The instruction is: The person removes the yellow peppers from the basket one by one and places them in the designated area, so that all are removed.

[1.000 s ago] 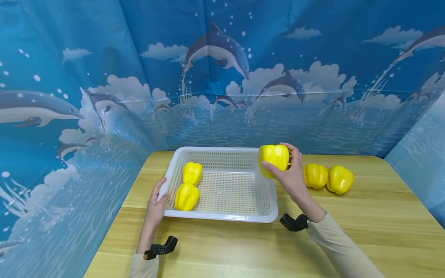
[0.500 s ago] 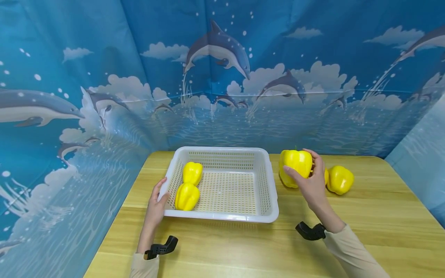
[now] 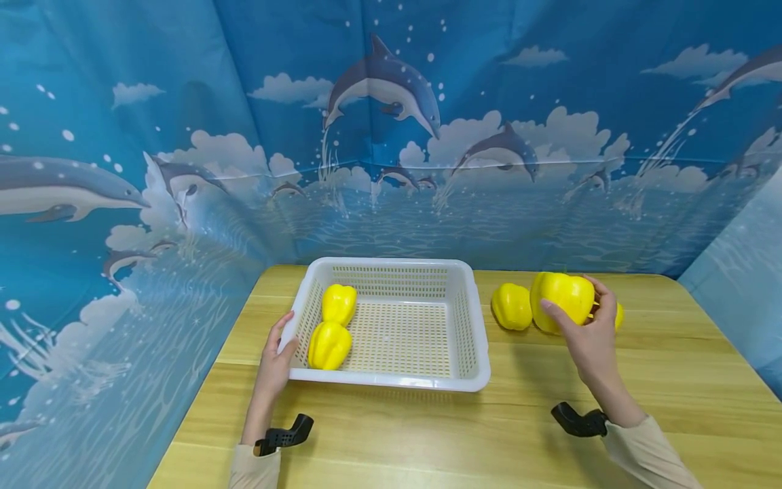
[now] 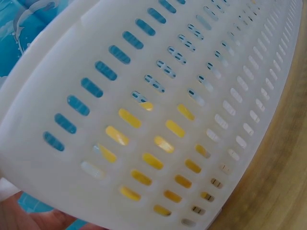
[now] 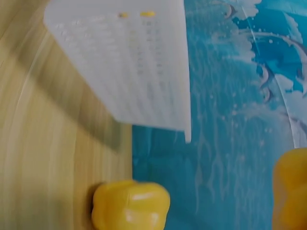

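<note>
My left hand [image 3: 275, 360] grips the left rim of a white plastic basket [image 3: 391, 382]; its fingers also show at the lower left in the left wrist view. Two yellow bell peppers, a rear one [image 3: 339, 303] and a front one [image 3: 329, 346], lie inside along the left wall. My right hand [image 3: 589, 339] holds a yellow bell pepper [image 3: 565, 299] in front of the table's right side, thumb facing me. Left of it, another bell pepper [image 3: 512, 307] rests on the table. Behind the right fingers, one more bell pepper [image 3: 620, 316] is mostly hidden.
The wooden table [image 3: 403, 435] carries the basket and the peppers. A blue curtain [image 3: 391, 224] printed with dolphins hangs close behind the table's back edge and along both sides. A black wrist camera [image 3: 578, 419] sits on the right forearm, another [image 3: 284, 435] on the left.
My right hand has carried its bell pepper rightward, from over the basket's right rim to in front of the peppers on the table. The left hand and basket have stayed put.
</note>
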`<state>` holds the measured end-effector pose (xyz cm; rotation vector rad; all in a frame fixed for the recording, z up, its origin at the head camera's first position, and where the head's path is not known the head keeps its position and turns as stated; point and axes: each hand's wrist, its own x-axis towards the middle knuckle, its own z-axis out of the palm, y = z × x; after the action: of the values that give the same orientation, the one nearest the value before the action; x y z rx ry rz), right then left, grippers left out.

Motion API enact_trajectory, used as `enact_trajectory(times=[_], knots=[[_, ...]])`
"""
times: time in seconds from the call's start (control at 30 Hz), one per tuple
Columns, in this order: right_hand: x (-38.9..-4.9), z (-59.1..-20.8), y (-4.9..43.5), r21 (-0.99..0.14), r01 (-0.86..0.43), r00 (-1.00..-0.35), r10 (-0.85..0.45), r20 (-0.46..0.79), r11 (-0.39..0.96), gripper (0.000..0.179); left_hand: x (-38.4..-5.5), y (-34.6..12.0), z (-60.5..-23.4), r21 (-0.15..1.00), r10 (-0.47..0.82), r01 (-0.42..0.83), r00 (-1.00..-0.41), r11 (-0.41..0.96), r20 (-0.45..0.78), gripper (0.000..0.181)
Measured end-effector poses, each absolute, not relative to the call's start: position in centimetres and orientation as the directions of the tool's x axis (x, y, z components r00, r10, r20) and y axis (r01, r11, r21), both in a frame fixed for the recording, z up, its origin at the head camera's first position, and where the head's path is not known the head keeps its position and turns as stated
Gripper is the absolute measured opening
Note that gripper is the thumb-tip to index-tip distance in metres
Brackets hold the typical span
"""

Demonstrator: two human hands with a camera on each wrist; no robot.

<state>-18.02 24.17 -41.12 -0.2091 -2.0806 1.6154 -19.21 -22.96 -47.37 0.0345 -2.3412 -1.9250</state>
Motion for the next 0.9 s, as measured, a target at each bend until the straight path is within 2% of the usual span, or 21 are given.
enact_trajectory(times=[0.27, 0.9], knots=[[-17.7, -41.5, 26.7, -0.96, -0.144, -0.819, 0.515, 0.252, 0.24, 0.065, -19.3, -23.0, -47.5, 0.981, -0.107, 0.033, -0.993, 0.191, 0.054, 0.051], [-17.5, -43.8, 31.6, -0.942, -0.032, -0.71, 0.656, 0.257, 0.334, 0.072, -19.3, -23.0, -47.5, 0.98, -0.098, 0.047, -0.993, 0.193, 0.067, 0.051]])
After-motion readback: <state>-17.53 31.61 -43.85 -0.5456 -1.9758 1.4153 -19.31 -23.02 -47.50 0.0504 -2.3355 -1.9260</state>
